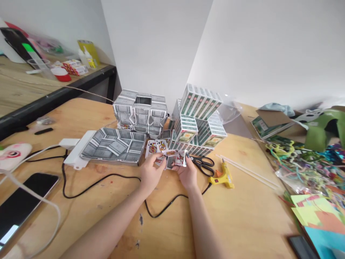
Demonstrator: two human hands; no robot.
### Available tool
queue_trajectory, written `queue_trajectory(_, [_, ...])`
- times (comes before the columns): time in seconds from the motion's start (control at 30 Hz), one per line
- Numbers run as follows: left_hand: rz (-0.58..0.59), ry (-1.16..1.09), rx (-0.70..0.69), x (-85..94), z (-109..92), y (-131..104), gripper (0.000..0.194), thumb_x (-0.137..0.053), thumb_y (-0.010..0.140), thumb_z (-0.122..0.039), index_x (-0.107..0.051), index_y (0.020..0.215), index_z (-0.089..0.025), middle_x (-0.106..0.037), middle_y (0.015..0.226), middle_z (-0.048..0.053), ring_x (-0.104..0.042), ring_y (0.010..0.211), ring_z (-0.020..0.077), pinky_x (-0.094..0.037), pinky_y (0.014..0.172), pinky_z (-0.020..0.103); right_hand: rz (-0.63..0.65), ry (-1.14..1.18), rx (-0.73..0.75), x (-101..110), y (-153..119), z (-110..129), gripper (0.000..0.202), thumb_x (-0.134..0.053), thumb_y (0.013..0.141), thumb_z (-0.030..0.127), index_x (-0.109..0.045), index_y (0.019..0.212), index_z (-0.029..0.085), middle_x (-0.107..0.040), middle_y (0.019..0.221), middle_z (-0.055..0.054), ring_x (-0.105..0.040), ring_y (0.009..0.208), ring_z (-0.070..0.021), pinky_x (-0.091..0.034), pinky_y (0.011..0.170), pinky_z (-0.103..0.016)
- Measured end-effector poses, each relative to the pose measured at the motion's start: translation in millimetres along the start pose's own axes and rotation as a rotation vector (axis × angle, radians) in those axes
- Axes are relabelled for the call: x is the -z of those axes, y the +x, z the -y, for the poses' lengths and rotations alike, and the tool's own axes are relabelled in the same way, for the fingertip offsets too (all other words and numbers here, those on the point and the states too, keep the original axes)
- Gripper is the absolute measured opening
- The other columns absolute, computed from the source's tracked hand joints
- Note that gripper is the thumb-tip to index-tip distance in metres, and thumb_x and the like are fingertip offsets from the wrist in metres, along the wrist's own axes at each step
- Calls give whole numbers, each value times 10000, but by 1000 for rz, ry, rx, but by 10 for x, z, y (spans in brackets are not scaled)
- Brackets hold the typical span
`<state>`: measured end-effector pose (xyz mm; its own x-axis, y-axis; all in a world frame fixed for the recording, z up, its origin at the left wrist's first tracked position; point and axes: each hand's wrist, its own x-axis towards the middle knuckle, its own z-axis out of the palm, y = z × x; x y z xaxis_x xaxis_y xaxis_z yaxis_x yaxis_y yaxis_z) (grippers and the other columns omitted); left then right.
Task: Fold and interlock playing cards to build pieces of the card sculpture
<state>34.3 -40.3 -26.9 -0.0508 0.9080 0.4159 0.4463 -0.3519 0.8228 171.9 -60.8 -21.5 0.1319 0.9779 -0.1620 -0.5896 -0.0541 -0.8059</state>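
Both my hands hold folded playing cards (179,158) in front of me over the table. The fingers of my left hand (151,173) pinch the left end. My right hand (188,174) grips the right end, where a white edge stands up. Loose face cards (156,146) lie just beyond my left hand. A shallow tray built of playing cards (115,145) is to the left, with a taller card-built box (141,113) behind it. Black-handled scissors (203,164) and a yellow glue gun (223,176) lie right of my right hand.
Stacked card boxes (199,118) stand behind my hands. The glue gun's black cord (159,216) crosses the table near my forearms. A white power strip (81,154) touches the tray. Glue sticks (248,172) and craft scraps (299,169) are at right; a phone (24,201) is at left.
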Motion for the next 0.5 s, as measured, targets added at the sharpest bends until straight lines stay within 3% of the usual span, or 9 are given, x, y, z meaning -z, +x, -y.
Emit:
queue_trajectory(0.13, [149,-15,-157,13,-88,-22,85,-566,749,-219,-543,823,-183,-625,929,46,-586,906,166,-475,815,320,-71,-25,109,-23,-4,2,220,-603,713,387,-588,858,222,-618,836,-29,-608,737,-183,-514,652,-331])
queue_trajectory(0.23, [239,42,-224,18,-133,-52,50,-567,737,-195,-528,767,-183,-593,966,58,-552,967,191,-464,834,347,-115,-82,143,-21,-1,-12,248,-611,708,369,-570,911,232,-607,856,-18,-595,719,-168,-499,625,-304])
queue_trajectory(0.37, [289,86,-270,30,-157,-73,46,-572,713,-173,-529,696,-178,-525,1078,80,-539,963,199,-467,830,360,-124,-240,131,-8,1,-36,320,-625,703,369,-569,978,215,-603,890,-30,-574,718,-160,-477,603,-265])
queue_trajectory(0.43, [299,88,-271,41,-169,-66,21,-560,721,-177,-548,739,-177,-485,1154,92,-536,967,199,-468,835,362,-108,-300,144,-11,-1,-40,332,-632,702,359,-575,993,211,-602,927,-36,-569,769,-166,-473,640,-262])
queue_trajectory(0.5, [315,94,-283,53,-181,-53,116,-547,727,-173,-568,840,-184,-447,1226,102,-514,1024,214,-460,859,370,-89,-331,163,-16,-3,-42,334,-635,701,350,-580,1001,213,-602,963,-41,-565,832,-178,-470,699,-278])
